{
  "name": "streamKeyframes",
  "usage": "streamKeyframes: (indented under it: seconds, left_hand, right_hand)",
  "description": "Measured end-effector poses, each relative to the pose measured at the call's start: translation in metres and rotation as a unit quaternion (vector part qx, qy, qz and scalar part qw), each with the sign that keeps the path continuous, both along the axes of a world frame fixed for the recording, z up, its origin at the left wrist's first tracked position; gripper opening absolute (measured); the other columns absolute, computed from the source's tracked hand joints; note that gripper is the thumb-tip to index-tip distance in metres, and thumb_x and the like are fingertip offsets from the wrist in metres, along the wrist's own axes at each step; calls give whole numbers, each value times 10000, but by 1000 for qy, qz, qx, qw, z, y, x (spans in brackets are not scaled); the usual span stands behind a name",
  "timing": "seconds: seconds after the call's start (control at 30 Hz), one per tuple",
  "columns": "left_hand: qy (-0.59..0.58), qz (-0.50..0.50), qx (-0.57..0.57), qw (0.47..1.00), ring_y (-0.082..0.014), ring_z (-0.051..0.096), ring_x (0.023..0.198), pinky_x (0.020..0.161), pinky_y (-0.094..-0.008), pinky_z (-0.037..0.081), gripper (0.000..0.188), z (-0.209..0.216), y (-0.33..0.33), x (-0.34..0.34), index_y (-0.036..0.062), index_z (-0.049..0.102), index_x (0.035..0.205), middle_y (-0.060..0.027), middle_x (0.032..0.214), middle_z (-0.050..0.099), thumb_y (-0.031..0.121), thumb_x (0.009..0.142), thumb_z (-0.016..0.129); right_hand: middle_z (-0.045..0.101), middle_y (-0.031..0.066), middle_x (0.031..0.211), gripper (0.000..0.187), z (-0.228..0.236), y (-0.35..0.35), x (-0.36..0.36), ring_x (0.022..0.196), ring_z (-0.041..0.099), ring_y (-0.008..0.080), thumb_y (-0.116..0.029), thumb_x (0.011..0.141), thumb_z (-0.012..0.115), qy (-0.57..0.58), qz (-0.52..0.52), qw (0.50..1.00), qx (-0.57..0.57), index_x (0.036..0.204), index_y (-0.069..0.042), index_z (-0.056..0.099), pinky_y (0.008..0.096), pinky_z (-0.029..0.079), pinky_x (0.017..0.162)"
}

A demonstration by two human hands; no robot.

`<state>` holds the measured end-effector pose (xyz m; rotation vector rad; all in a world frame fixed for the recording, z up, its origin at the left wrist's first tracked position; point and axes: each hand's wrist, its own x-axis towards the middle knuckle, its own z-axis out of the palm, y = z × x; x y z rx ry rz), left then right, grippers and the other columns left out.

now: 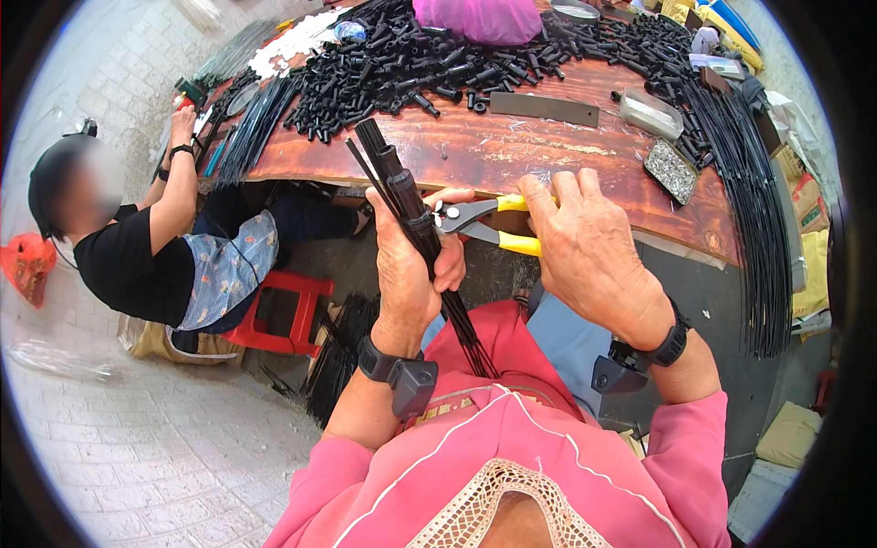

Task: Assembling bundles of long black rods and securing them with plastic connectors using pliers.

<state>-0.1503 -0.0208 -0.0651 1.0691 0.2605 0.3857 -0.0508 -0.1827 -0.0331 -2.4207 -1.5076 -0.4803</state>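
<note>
In the head view, the left hand [406, 260] was near the middle of the frame, and its fingers were curled tight around a bundle of thin black sticks [468, 336]. The bundle leaned, with its top toward the upper left and its low end by the person's pink clothes [521, 438]. A fat black tube [391, 164] stuck up at the top of the bundle. The right hand [594, 242], just right of the middle, had its fingers bent around the pliers [473, 213], which had yellow handles. The two handles stood apart, and the tip of the pliers was right at the side of the bundle. I cannot tell if the tip was biting on anything. A dark band [671, 342] was on the right wrist. Across the top of the frame was a brown wooden table [548, 142] with a big heap of short black tubes [365, 82]. A flat bar [545, 108] lay in front of the heap. At the upper right were a clear box [650, 113] and a tray of tiny shiny bits. More long black sticks [754, 237] hung over the table's right end. At the left, another person [137, 265] in a black top sat by a red stool [283, 315].
</note>
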Motion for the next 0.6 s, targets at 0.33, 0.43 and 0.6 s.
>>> streamKeyframes:
  seconds: [0.33, 0.43, 0.6]
  left_hand:
    - [12, 21, 11, 1000, -74, 292, 332, 347, -228, 285, 925, -5, 4, 1, -26, 634, 1101, 34, 425, 345, 742, 921, 150]
    - [9, 36, 8, 999, -72, 297, 335, 347, -230, 287, 929, -4, 5, 0, -25, 623, 1136, 35, 427, 340, 745, 919, 151]
    - [-22, 7, 1, 1000, -78, 268, 330, 340, -246, 292, 947, -7, 10, -2, -69, 553, 1218, 38, 434, 322, 741, 918, 164]
  right_hand:
    - [585, 163, 876, 243, -11, 10, -5, 840, 581, 299, -99, 752, 654, 22, -42, 998, -43, 951, 9, 565, 388, 530, 680]
    - [593, 164, 903, 240, -23, 12, -3, 820, 586, 327, -90, 760, 650, 43, -10, 998, 38, 965, -2, 564, 396, 528, 681]
    - [593, 160, 877, 219, -18, -1, 0, 829, 621, 323, -102, 774, 651, 104, 13, 994, 37, 954, -13, 564, 401, 525, 674]
